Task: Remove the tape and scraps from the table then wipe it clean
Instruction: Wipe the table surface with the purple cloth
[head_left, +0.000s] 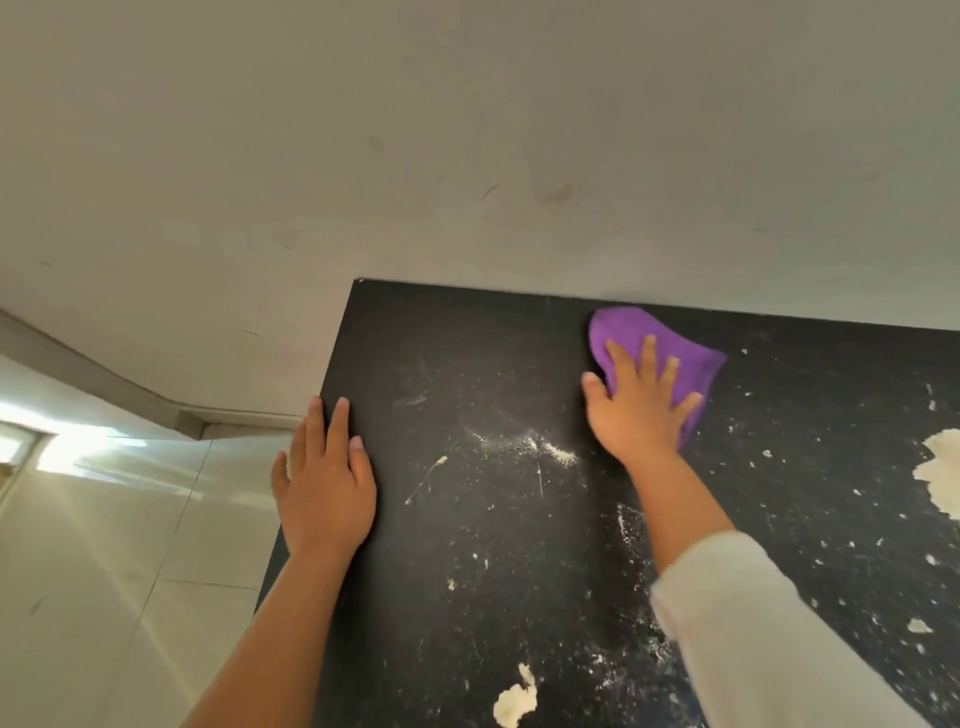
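A black bench (467, 353) is set against a plain wall, its surface strewn with pale scraps (514, 701). A purple cloth (670, 348) at one o'clock is pressed flat by the right hand (636, 410); the left hand (324, 493) is rested open at nine o'clock. Scraps could be swept onto the floor (130, 571) if wiped leftward.

What we cannot see in full

Our right hand (636, 410) covers part of the purple cloth (654, 343); the tabletop (467, 519) and the pale scraps (943, 470) on it run past the right and bottom edges.
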